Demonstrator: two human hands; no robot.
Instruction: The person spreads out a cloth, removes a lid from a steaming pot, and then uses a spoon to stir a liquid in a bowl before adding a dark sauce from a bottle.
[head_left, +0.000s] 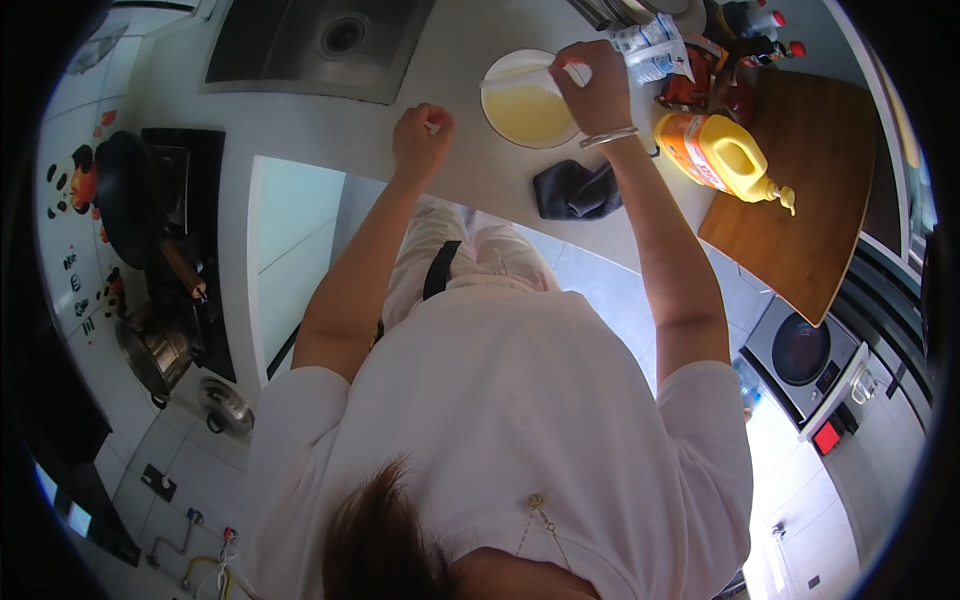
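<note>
A round bowl (531, 112) of pale yellow contents stands on the light countertop. Over it, my right hand (592, 81), with a silver bangle at the wrist, pinches a whitish translucent item (517, 79) whose kind I cannot tell; it stretches across the bowl to the far-left rim. My left hand (424, 139) hovers to the left of the bowl, fingers curled. A small pale spot shows between those fingers, and I cannot tell whether it is something held. Just below the bowl and my right wrist lies a folded dark grey cloth (576, 191).
A steel sink (319, 49) is at the upper left, a hob with a wok (124, 199) and a steel pot (154, 352) at the left. Clear plastic packaging (654, 49), a yellow pump bottle (712, 154), red-capped bottles (765, 49) and a wooden board (802, 195) are at the right.
</note>
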